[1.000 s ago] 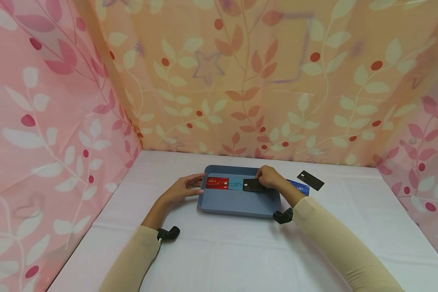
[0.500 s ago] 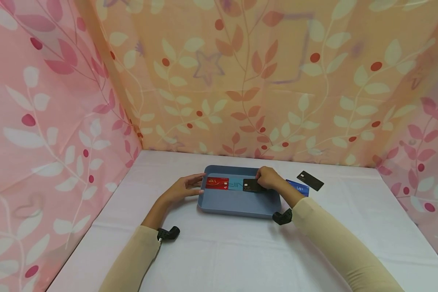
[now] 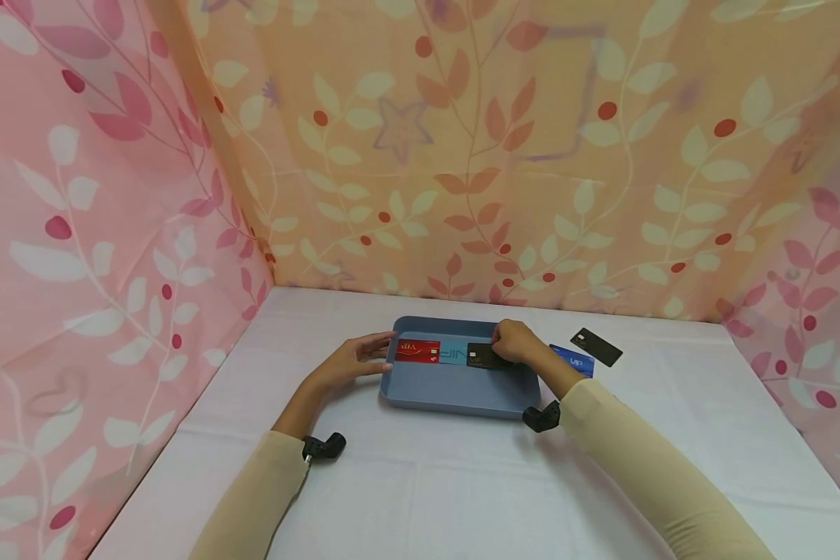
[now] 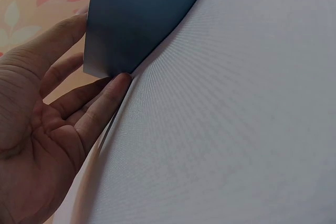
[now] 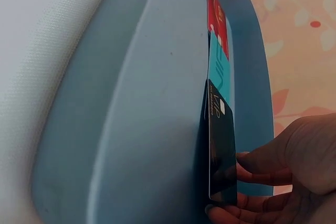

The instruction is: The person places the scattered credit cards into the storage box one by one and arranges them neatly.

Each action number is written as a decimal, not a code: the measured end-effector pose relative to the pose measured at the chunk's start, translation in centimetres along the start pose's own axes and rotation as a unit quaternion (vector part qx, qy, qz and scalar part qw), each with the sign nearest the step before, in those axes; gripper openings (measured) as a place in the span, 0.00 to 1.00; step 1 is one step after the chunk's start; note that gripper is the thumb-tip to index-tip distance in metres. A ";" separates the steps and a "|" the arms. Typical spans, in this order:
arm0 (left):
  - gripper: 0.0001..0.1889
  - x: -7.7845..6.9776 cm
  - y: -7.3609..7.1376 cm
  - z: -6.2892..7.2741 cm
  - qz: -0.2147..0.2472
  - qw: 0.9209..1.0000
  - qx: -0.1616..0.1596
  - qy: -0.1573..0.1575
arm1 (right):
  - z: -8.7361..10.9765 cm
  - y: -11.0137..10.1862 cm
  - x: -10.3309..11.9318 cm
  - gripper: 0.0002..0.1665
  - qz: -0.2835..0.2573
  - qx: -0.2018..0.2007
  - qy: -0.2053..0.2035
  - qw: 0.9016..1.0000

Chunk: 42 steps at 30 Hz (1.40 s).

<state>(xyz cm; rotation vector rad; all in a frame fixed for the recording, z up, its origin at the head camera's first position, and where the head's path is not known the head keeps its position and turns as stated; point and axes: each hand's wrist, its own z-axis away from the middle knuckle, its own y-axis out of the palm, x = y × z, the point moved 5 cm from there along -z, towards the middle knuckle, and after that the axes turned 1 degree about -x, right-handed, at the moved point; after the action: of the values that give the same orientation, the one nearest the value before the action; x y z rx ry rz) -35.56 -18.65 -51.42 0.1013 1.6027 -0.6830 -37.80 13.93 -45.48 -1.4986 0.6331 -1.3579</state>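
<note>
A blue-grey tray (image 3: pixel 455 393) lies on the white cloth. Inside it, in a row, are a red VIP card (image 3: pixel 418 351), a light blue card (image 3: pixel 452 352) and a black VIP card (image 3: pixel 481 355). My right hand (image 3: pixel 518 341) pinches the black card at its right end; the right wrist view shows the thumb and fingers at the edges of this black card (image 5: pixel 221 145). In that view its far end meets the light blue card. My left hand (image 3: pixel 343 364) rests against the tray's left end, fingers extended, and fingertips touch the tray wall (image 4: pixel 136 19) in the left wrist view.
Right of the tray, a blue VIP card (image 3: pixel 575 360) is partly hidden by my right forearm. Another black card (image 3: pixel 596 347) lies beyond it on the cloth. Patterned curtains (image 3: pixel 448 155) stand behind and at both sides. Each wrist carries a black camera mount (image 3: pixel 324 446).
Almost nothing differs in the head view. The right hand stays on the black card and the left hand stays at the tray's end; only the view shifts very slightly.
</note>
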 end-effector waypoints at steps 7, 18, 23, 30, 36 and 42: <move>0.37 -0.1 0.0 0.0 0.004 1.000 -0.003 0.001 | 0.1 -0.1 0.2 0.11 0.004 -0.002 0.005 1.000; 0.37 0.0 0.1 0.0 0.009 1.000 -0.003 0.003 | 0.4 -0.1 0.4 0.11 0.012 0.004 0.017 1.000; 0.37 -0.1 0.1 0.1 0.009 1.000 -0.002 -0.003 | 0.3 -0.1 0.5 0.11 0.022 -0.002 0.007 1.000; 0.37 -0.2 0.1 0.1 0.010 1.000 0.000 -0.004 | 0.3 -0.1 0.4 0.08 0.024 -0.003 0.012 1.000; 0.37 -0.2 0.0 0.1 0.012 1.000 -0.001 -0.001 | 0.4 -0.1 0.5 0.08 0.030 -0.003 0.013 0.999; 0.38 -0.3 0.1 0.1 0.009 1.000 -0.002 -0.001 | 0.9 -0.4 0.7 0.11 0.035 -0.009 0.003 0.999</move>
<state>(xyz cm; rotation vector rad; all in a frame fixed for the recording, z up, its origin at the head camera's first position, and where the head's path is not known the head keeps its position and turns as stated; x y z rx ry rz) -35.38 -18.55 -51.19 0.1120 1.5985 -0.6649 -36.83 13.73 -44.75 -1.4735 0.6970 -1.3065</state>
